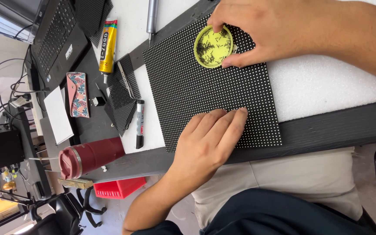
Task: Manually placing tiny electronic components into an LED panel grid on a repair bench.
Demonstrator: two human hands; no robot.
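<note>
Yellow dish (213,46) of small black pins sits on the dotted panel (188,91) — right hand (262,32) pinches its rim. Left hand (209,141) lies flat on the panel's near edge, grasping nothing.

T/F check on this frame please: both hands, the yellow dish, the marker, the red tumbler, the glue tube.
1. One hand grips the yellow round dish of small dark bits, on the dotted black panel. True.
2. The other hand holds the marker. False: it rests flat on the panel's near edge; the marker lies apart, beside the panel.
3. The red tumbler lies on its side near the desk edge. True.
4. The yellow glue tube lies on the panel. False: it lies off the panel, near the laptop.
</note>
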